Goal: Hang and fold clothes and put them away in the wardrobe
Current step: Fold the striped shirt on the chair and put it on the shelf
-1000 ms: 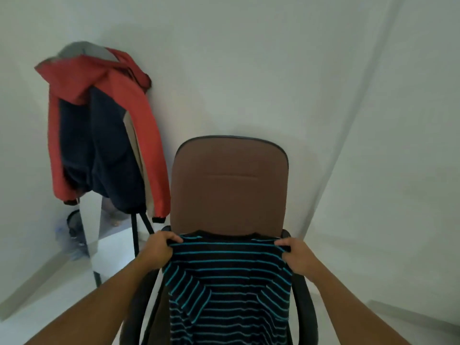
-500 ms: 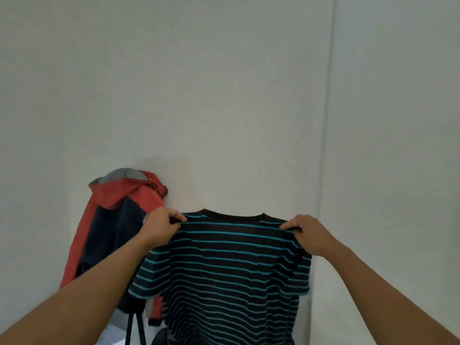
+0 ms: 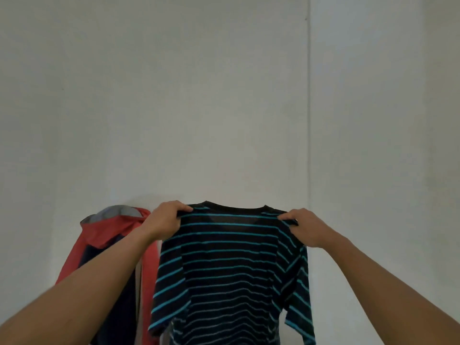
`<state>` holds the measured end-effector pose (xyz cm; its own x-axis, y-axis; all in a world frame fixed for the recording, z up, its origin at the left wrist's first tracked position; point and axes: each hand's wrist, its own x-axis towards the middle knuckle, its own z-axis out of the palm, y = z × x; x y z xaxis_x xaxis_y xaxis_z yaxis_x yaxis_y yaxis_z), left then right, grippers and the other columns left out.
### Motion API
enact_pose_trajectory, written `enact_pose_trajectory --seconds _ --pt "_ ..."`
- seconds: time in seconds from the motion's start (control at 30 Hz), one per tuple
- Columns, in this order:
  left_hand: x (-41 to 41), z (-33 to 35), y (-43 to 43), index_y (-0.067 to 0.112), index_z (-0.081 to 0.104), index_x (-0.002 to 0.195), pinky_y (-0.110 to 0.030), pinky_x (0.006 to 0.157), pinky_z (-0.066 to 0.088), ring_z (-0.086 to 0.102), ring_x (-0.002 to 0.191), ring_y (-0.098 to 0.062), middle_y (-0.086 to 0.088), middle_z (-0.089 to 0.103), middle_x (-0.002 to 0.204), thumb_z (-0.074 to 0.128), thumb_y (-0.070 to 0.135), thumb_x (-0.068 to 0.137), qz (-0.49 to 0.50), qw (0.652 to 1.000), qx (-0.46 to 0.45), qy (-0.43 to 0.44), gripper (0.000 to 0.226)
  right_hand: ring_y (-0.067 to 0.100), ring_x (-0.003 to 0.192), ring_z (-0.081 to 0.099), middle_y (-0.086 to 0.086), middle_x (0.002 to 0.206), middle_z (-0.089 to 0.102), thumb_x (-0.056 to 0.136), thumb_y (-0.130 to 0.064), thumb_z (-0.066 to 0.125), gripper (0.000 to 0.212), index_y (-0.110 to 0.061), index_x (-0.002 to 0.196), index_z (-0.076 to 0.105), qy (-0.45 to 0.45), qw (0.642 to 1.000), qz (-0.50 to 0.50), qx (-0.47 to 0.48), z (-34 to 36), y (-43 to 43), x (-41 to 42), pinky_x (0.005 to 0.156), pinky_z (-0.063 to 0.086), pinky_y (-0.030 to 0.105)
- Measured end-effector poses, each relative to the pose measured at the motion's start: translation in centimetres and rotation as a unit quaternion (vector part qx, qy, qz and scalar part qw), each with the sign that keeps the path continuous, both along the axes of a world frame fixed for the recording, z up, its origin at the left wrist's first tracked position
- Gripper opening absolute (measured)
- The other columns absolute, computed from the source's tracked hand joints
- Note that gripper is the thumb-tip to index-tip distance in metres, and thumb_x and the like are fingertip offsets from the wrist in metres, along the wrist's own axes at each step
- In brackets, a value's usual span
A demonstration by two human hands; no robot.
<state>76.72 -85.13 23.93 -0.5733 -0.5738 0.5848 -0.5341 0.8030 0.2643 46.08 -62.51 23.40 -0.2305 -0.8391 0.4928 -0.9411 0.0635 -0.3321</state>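
Fingers (image 3: 185, 210) of both hands pinch striped T-shirt (image 3: 231, 265) shoulders.

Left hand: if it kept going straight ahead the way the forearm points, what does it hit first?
Probably the bare wall. The left hand, with its grip on the striped shirt, points up and forward; the red jacket hangs left of that line. Depth is unclear.

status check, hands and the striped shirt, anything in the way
Left hand and right hand each pinching a shoulder of the striped t-shirt. Shirt held up, hanging open. Red jacket behind on the left; nothing blocking.
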Motion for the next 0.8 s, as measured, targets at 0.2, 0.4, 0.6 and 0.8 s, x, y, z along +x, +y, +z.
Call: enact_pose_trajectory --seconds 0.2,0.4,0.6,0.8 --pt "0.5 4.9 -0.3 0.022 0.066 0.127 -0.034 0.108 0.041 0.054 0.124 -0.021 -0.003 0.059 0.136 0.058 0.008 0.092 -0.003 0.998 -0.022 0.053 0.038 0.003 0.085 0.065 -0.005 0.108 0.07 0.098 -0.008 0.048 0.036 -0.026 0.119 0.071 -0.019 1.0 -0.019 -0.006 4.9 1.3 2.7 0.063 0.052 0.011" --pt "1.8 7.2 0.1 0.022 0.068 0.124 -0.033 0.104 0.044 0.055 0.122 -0.023 -0.005 0.059 0.136 0.057 0.003 0.091 -0.009 0.997 -0.024 0.066 0.04 0.014 0.099 0.06 -0.001 0.12 0.064 0.1 -0.006 0.046 0.039 -0.02 0.132 0.062 0.004 0.998 -0.056 0.008 7.6 1.6 4.2 0.075 0.049 0.013" --pt "2.2 6.7 1.2 0.008 0.066 0.122 -0.022 0.057 0.057 0.068 0.088 -0.021 -0.006 0.064 0.108 0.051 -0.007 0.091 -0.073 0.969 0.203 0.123 0.037 0.025 0.091 0.071 0.007 0.103 0.073 0.098 -0.006 0.048 0.03 -0.014 0.114 0.072 -0.13 0.99 -0.055 -0.005 7.4 1.3 5.6 0.074 0.062 0.034" --pt "1.0 7.6 2.5 -0.004 0.069 0.103 -0.031 0.071 0.062 0.074 0.086 -0.025 -0.017 0.07 0.107 0.065 -0.005 0.09 -0.142 0.869 0.382 0.283 0.013 0.024 0.085 0.073 0.024 0.108 0.071 0.096 -0.004 0.057 0.021 0.01 0.109 0.065 -0.435 0.896 0.052 -0.073 8.2 0.8 7.3 0.074 0.06 0.03"
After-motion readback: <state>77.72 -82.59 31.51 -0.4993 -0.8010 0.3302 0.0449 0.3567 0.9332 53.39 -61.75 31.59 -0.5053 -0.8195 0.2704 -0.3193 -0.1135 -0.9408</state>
